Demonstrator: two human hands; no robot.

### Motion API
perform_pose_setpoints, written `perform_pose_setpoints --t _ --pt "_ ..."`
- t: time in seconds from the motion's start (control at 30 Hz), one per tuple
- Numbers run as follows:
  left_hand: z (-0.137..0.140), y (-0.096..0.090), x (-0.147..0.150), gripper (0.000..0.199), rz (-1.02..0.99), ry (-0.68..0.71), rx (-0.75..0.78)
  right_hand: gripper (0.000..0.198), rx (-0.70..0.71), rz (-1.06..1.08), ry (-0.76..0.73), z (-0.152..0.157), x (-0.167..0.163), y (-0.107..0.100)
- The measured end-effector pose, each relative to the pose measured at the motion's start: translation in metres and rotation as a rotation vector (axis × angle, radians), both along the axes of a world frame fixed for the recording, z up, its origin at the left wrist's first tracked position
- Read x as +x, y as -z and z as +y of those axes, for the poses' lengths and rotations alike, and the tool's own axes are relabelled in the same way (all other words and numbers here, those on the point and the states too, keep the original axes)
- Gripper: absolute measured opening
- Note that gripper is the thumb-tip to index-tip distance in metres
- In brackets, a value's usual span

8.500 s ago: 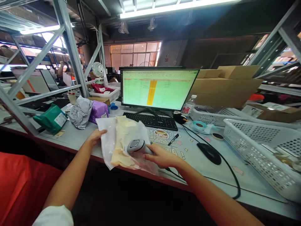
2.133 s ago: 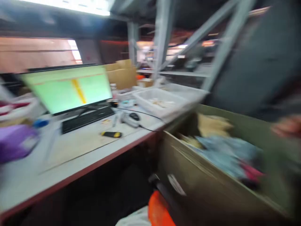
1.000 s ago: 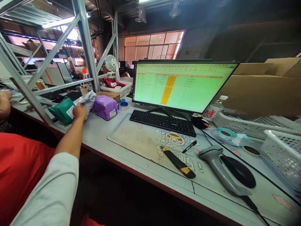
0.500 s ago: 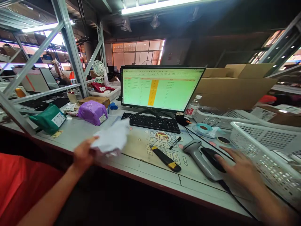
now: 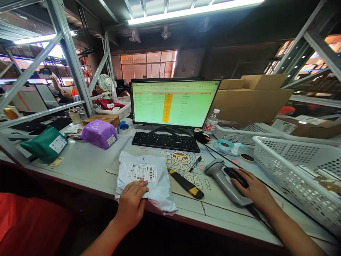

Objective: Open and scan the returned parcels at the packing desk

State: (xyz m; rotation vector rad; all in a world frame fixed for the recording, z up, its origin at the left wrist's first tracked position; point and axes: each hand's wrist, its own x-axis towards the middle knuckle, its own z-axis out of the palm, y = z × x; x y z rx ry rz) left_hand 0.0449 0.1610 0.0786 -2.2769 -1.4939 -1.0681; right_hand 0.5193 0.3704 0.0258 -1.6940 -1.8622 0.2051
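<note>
A white plastic mailer parcel (image 5: 162, 181) with a printed shipping label lies face up at the table's front edge, its near side reaching slightly over. My left hand (image 5: 133, 199) is closed on the near edge, its fingers on top against the lower part of the label. My right hand (image 5: 253, 188) wraps over a black computer mouse (image 5: 236, 177). Just left of the mouse lies a grey barcode scanner (image 5: 226, 185). Between the parcel and scanner are a black-and-yellow utility knife (image 5: 186, 183) and a black marker (image 5: 195, 164).
Behind stand a keyboard (image 5: 165, 141) and a lit monitor (image 5: 151, 103) showing a spreadsheet. Purple (image 5: 98, 133) and green (image 5: 45, 144) parcels sit left. At right are white plastic baskets (image 5: 293, 153), tape rolls (image 5: 226, 144), a bottle (image 5: 211, 122) and a cardboard box (image 5: 247, 103).
My left hand has brought the parcel rightward and laid it flat at the table edge, label showing. My right hand has moved from beside the mouse onto it.
</note>
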Motion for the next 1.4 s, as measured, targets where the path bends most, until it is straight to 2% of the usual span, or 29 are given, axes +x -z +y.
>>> perform_pose_setpoints --t 0.23,0.37,0.47,0.53,0.6,0.67,0.77,0.83,0.93,1.03,1.17,1.27,1.33,1.4 --pt "-0.002 0.003 0.002 0.043 -0.015 0.009 -0.046 0.043 0.019 -0.006 -0.018 0.001 0.001 0.002" --pt "-0.012 -0.014 -0.004 0.042 0.002 0.062 -0.164 0.042 0.013 0.002 -0.006 0.0 -0.001 -0.001" --pt "-0.021 -0.03 -0.018 0.041 -0.041 0.101 -0.255 0.045 0.01 0.002 -0.015 -0.001 -0.003 -0.001" --pt "-0.021 -0.033 -0.033 0.036 -0.133 0.036 -0.235 0.051 -0.001 0.003 -0.009 -0.003 -0.004 -0.004" --pt "-0.015 -0.029 -0.048 0.032 -0.224 -0.084 -0.203 0.059 -0.016 0.012 0.03 -0.005 -0.004 -0.01" --pt "-0.007 -0.018 -0.061 0.039 -0.288 -0.18 -0.236 0.066 -0.009 0.029 0.097 -0.01 -0.005 -0.021" --pt "0.001 0.0 -0.069 0.067 -0.376 -0.221 -0.364 0.069 0.056 0.049 0.17 -0.025 -0.013 -0.045" --pt "0.002 0.007 -0.068 0.082 -0.442 -0.236 -0.415 0.065 0.114 0.045 0.142 -0.04 -0.025 -0.061" --pt "-0.001 0.007 -0.067 0.094 -0.53 -0.25 -0.476 0.057 0.158 0.03 0.002 -0.065 -0.056 -0.079" --pt "-0.004 0.0 -0.068 0.098 -0.606 -0.211 -0.575 0.058 0.067 -0.038 -0.064 -0.082 -0.089 -0.083" --pt "-0.006 -0.005 -0.072 0.101 -0.615 -0.174 -0.602 0.066 -0.216 -0.348 0.122 -0.087 -0.121 -0.077" --pt "-0.007 -0.006 -0.073 0.103 -0.591 -0.162 -0.603 0.07 -0.242 -0.476 0.162 -0.082 -0.129 -0.071" --pt "-0.007 -0.006 -0.072 0.103 -0.589 -0.153 -0.607 0.072 -0.236 -0.499 0.183 -0.077 -0.129 -0.069" --pt "-0.007 -0.004 -0.071 0.102 -0.595 -0.144 -0.599 0.071 -0.297 -0.498 0.21 -0.072 -0.127 -0.067"
